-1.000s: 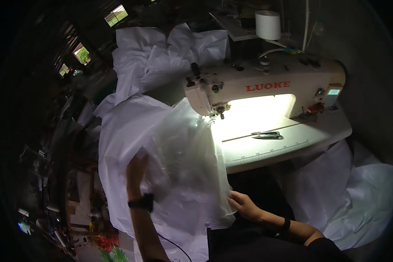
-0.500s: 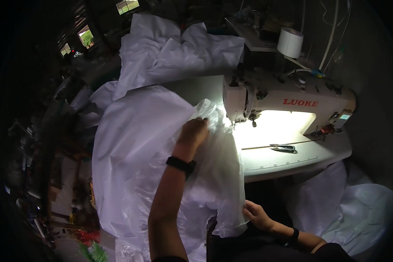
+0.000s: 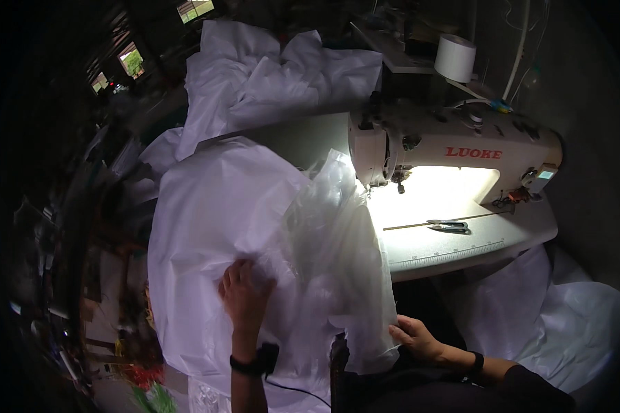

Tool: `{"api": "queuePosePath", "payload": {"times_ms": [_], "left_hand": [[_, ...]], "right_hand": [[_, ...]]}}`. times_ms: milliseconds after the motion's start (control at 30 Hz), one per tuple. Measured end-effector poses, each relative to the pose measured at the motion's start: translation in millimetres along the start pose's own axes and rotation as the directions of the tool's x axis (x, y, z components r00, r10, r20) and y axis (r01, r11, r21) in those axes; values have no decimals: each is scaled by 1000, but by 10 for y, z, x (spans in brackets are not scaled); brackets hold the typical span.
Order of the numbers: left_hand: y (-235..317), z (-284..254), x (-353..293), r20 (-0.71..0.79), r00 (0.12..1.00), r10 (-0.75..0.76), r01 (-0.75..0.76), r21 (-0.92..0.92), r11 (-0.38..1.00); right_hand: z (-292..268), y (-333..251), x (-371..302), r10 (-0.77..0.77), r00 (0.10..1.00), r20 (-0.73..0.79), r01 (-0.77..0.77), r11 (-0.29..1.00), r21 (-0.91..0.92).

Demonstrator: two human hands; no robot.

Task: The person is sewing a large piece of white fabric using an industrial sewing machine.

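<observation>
Large, thin white plastic sheeting [image 3: 213, 199] drapes over the front of the sewing machine table and hangs toward me. Its more see-through layer [image 3: 337, 241] reaches up to the needle area of a white sewing machine [image 3: 455, 148]. On the left part of the sheeting lies my left hand [image 3: 246, 294], fingers bent and thumb apart, pressing on the surface. Lower right, my right hand [image 3: 417, 337] pinches the sheeting's right edge between thumb and fingers. The needle itself is hidden in the glare.
Thread snips [image 3: 449, 226] lie on the lit machine bed [image 3: 455, 244]. Behind it stands a white thread cone [image 3: 455, 58]. More white sheeting [image 3: 275, 79] is heaped beyond the table, and another pile [image 3: 565, 330] hangs at the right.
My left hand has come down and left from the upper edge near the needle to the middle of the sheeting. My right hand keeps its place at the edge.
</observation>
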State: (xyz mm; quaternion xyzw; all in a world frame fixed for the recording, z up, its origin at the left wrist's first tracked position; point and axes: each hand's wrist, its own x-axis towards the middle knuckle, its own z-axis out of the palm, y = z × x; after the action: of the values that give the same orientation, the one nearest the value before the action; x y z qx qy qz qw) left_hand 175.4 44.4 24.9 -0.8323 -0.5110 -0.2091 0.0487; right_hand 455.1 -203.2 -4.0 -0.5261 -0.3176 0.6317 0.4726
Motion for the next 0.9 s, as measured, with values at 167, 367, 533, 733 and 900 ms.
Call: {"api": "queuePosePath", "payload": {"times_ms": [167, 367, 533, 733, 900], "left_hand": [[-499, 368, 322, -89, 996, 10, -3, 76, 997], [-1369, 679, 1647, 162, 939, -303, 305, 15, 952], [-1416, 770, 2886, -128, 986, -109, 103, -50, 993], [-1181, 1205, 3145, -47, 967, -249, 246, -62, 967], [-1098, 1366, 3004, -155, 984, -88, 27, -356, 934]], "right_hand": [[-46, -17, -25, -25, 1000, -13, 24, 998, -51], [21, 38, 144, -87, 996, -22, 84, 989, -123], [124, -7, 374, -161, 984, -71, 145, 971, -189], [65, -149, 462, -21, 997, -70, 10, 988, -153], [27, -260, 456, 110, 986, -127, -126, 984, -128]]}}
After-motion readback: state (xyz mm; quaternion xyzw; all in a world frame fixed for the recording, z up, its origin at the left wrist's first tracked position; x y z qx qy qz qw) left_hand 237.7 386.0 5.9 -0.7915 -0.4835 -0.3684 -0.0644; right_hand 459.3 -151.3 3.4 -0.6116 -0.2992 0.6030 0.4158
